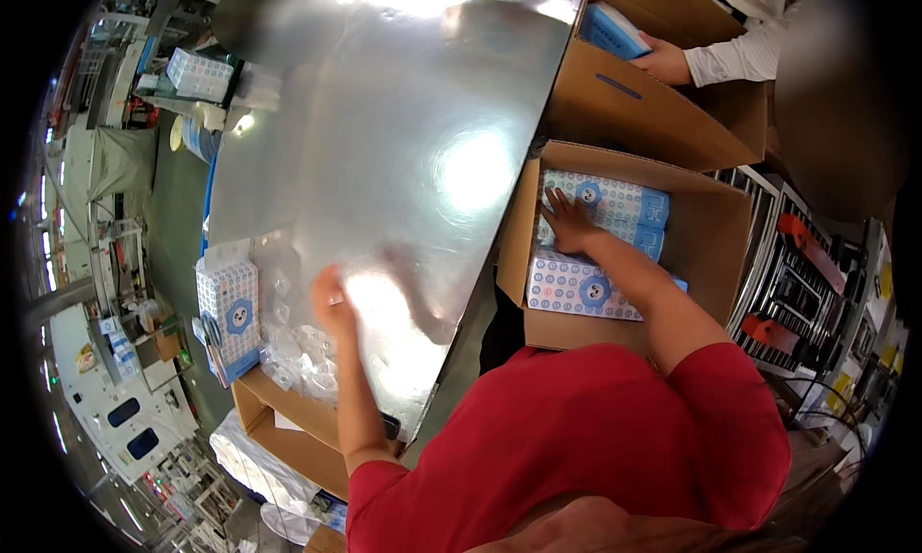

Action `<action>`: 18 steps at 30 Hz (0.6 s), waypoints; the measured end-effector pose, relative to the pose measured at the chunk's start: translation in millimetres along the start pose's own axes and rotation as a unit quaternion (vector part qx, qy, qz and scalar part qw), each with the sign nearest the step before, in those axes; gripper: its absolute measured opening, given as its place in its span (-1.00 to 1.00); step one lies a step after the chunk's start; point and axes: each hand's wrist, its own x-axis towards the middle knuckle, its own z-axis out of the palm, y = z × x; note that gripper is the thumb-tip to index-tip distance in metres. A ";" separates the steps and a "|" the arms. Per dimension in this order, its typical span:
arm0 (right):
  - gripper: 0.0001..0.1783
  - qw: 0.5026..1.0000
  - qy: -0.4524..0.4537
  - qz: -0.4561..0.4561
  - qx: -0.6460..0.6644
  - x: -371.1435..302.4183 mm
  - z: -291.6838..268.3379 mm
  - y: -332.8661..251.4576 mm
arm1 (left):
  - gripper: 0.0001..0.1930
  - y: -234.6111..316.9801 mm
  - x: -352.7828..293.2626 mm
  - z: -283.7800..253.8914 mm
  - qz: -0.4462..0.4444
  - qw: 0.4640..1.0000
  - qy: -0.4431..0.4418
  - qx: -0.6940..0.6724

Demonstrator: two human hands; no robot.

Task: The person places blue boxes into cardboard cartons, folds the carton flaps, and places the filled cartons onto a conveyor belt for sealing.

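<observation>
My right hand (570, 224) lies with fingers spread on the packs inside an open cardboard box (711, 212). Under and beside it are white-and-blue patterned packs (619, 196) with a cartoon animal badge. Nearer to me in that box, another patterned pack (576, 286) sits partly behind my right forearm. My left hand (329, 292) is over the shiny metal table (384, 140), blurred, its fingers not clear. To its left are crumpled clear plastic bags (303, 359) and an upright patterned pack (230, 303).
A co-worker's hand (665, 61) holds a blue-and-white pack (615, 31) in another cardboard box (624, 101) at the far right. An open carton (288, 428) stands by the table's near left corner. Conveyor rollers (783, 274) run along the right.
</observation>
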 end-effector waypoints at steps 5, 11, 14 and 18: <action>-0.22 0.990 0.070 -0.020 0.119 -13.2 -13.4 32.3 | -0.76 177.9 3.7 136.6 0.390 0.888 -0.220 -0.104; -0.33 0.978 -0.007 0.122 0.171 -69.3 -8.1 73.7 | -0.66 201.6 -15.1 205.6 0.411 0.717 -0.490 0.277; -0.32 0.984 0.003 0.125 0.128 -83.1 15.5 90.0 | -0.65 179.0 -19.3 197.6 0.410 0.786 -0.439 0.147; -0.20 0.988 0.022 0.082 0.128 -85.2 -3.2 66.2 | -0.65 160.5 -15.3 163.6 0.359 0.815 -0.453 0.030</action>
